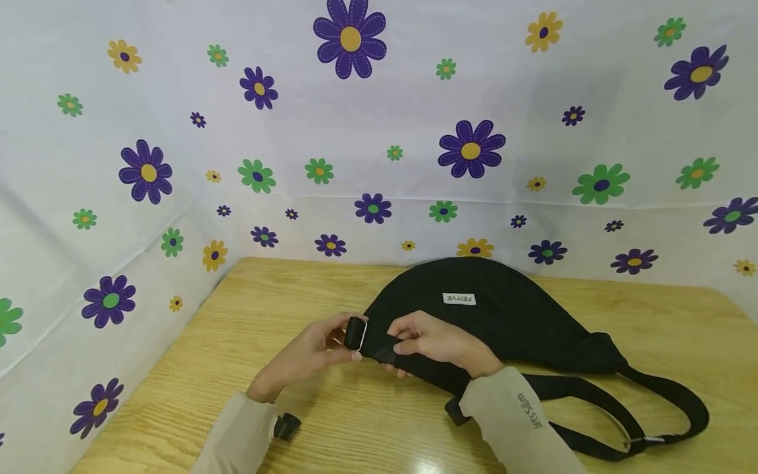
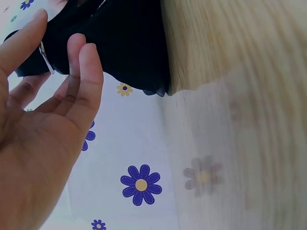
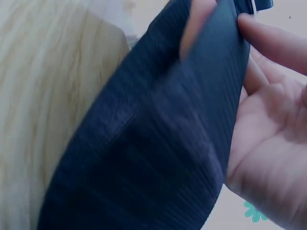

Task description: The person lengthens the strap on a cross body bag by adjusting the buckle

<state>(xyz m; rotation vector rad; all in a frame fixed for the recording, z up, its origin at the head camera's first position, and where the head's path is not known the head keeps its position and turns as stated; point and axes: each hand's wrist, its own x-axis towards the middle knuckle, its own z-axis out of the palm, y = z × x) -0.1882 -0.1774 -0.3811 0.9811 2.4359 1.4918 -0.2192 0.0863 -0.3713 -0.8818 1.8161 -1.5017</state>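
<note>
A black waist bag point(image 1: 414, 283) with a white label point(image 1: 459, 299) lies on the wooden table. My left hand point(image 1: 314, 349) pinches the black webbing strap at the bag's left end, beside a thin metal ring point(image 1: 364, 336). In the left wrist view, the left hand point(image 2: 45, 124) has its thumb and fingers on opposite sides of that strap. My right hand point(image 1: 435, 342) pinches the folded black strap point(image 1: 379, 352) just to the right of the ring. Close up in the right wrist view, the strap point(image 3: 144, 143) partly hides the right hand point(image 3: 273, 110).
At the right, the bag's long strap point(image 1: 669, 395) loops over the wooden table point(image 1: 296, 289) through a metal slider point(image 1: 654, 439). A white cloth point(image 1: 408, 112) printed with flowers hangs behind the table and along its left side. Small black pieces point(image 1: 287, 426) show at both wrists.
</note>
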